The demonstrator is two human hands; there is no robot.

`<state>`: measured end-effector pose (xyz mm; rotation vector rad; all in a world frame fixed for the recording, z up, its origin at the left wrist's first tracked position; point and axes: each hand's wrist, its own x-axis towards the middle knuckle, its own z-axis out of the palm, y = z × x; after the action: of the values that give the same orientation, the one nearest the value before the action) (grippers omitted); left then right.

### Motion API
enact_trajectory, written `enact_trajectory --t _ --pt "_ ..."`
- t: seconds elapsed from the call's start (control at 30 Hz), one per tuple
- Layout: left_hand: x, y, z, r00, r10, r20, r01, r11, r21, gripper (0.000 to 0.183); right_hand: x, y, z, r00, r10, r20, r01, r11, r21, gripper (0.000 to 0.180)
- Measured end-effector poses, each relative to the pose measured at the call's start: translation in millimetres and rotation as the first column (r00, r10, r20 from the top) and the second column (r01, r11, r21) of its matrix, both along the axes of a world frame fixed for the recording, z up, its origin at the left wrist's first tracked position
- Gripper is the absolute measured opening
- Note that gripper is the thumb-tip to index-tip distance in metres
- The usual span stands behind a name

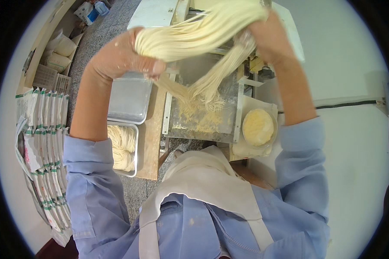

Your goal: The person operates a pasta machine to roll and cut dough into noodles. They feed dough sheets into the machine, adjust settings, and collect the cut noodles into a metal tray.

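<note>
A thick bundle of fresh pale-yellow noodles (194, 40) is stretched between my two raised hands. My left hand (126, 53) grips its left end, thumb towards me, while my right hand (267, 37), blurred, grips the right end near the top. Loose noodle tails (210, 82) hang from both hands and meet over a metal tray (194, 129) dusted with yellow flour. The tray lies at the foot of a machine with a white housing (152, 13).
At left, an aluminium tray (129, 97) and another tray (136, 155) holding coiled noodles (123, 142) rest by a wooden board (150, 145). A bowl of yellow flour (258, 127) stands at right. Stacked white-and-green bags (45, 155) line the far left; a white wall (353, 162) is at right.
</note>
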<state>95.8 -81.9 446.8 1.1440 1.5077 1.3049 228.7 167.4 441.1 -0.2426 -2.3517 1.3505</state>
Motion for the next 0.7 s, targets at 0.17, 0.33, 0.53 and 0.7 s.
enact_trajectory --t 0.17,0.33,0.53,0.7 --pt "-18.8 -0.7 -28.6 0.994 -0.107 0.02 0.108 0.993 -0.046 0.073 2.6 -29.5 129.4 0.937 0.35 -0.014 -0.291 0.8 0.525 0.027" --pt "-10.6 25.3 -54.2 1.0 -0.012 0.009 0.009 0.963 0.269 0.088 -27.3 -51.7 88.9 0.818 0.14 0.558 -0.403 0.832 0.381 0.025" --pt "14.8 62.5 -55.2 0.975 0.149 -0.165 -0.083 0.933 0.351 0.086 -39.8 -50.1 14.6 0.832 0.157 0.532 -0.423 0.8 0.426 0.03" --pt "32.2 73.4 -3.6 0.873 0.243 -0.423 -0.112 0.944 0.312 0.057 -49.9 -39.5 62.0 0.773 0.23 0.591 -0.6 0.565 0.566 0.033"
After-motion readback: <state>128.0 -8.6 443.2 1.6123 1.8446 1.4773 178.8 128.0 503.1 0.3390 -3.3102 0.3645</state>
